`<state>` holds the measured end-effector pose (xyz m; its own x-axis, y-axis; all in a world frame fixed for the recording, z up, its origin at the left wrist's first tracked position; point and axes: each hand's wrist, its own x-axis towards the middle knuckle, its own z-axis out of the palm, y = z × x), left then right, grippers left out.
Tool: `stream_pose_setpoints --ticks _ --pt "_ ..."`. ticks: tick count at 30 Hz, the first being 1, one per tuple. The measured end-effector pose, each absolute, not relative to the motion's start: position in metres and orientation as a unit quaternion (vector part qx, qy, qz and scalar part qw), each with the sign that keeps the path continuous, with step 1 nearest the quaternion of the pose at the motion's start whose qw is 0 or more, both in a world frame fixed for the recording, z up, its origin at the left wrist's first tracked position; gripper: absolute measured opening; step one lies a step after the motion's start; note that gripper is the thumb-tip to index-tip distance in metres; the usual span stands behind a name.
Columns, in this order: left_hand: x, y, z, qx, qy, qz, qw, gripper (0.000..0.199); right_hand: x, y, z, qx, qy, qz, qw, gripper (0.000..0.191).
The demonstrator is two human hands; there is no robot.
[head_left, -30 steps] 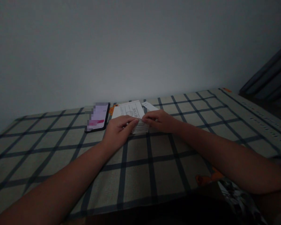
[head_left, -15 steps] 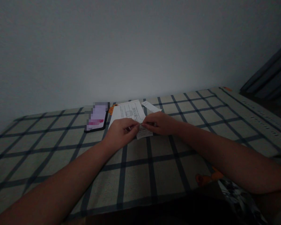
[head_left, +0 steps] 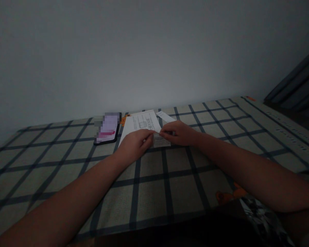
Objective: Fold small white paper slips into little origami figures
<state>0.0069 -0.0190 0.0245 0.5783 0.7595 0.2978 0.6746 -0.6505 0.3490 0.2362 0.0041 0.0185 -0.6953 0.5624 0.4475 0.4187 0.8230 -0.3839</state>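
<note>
Checked cloth [head_left: 149,199] spread wide to either side of the hands and toward the near edge, while the wall [head_left: 154,61] bounded the far side and a phone [head_left: 108,127] lay left of a printed sheet [head_left: 137,121]. Between them, the left hand [head_left: 134,142] and right hand [head_left: 179,133] pinched a small paper [head_left: 162,140] in their fingers, its visible part running longest left to right.
</note>
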Motion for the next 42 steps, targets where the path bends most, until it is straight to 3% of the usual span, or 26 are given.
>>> stream_pose_setpoints --ticks 8,16,31,39,42 --pt "0.006 -0.018 0.023 0.878 0.394 0.239 0.130 0.041 0.238 0.006 0.017 -0.261 -0.908 0.135 0.300 0.026" --pt "0.006 -0.016 0.018 0.855 0.391 0.290 0.179 0.029 0.237 0.001 0.019 -0.286 -0.908 0.123 0.280 0.027" --pt "0.006 -0.021 0.024 0.819 0.423 0.361 0.144 0.027 0.243 0.007 0.022 -0.328 -0.880 0.112 0.325 0.025" --pt "0.008 -0.019 0.026 0.701 0.477 0.437 0.300 0.024 0.247 0.011 0.020 -0.323 -0.845 0.186 0.383 0.022" --pt "0.007 -0.012 0.021 0.652 0.471 0.464 0.371 0.023 0.245 0.009 0.019 -0.272 -0.868 0.185 0.373 0.038"
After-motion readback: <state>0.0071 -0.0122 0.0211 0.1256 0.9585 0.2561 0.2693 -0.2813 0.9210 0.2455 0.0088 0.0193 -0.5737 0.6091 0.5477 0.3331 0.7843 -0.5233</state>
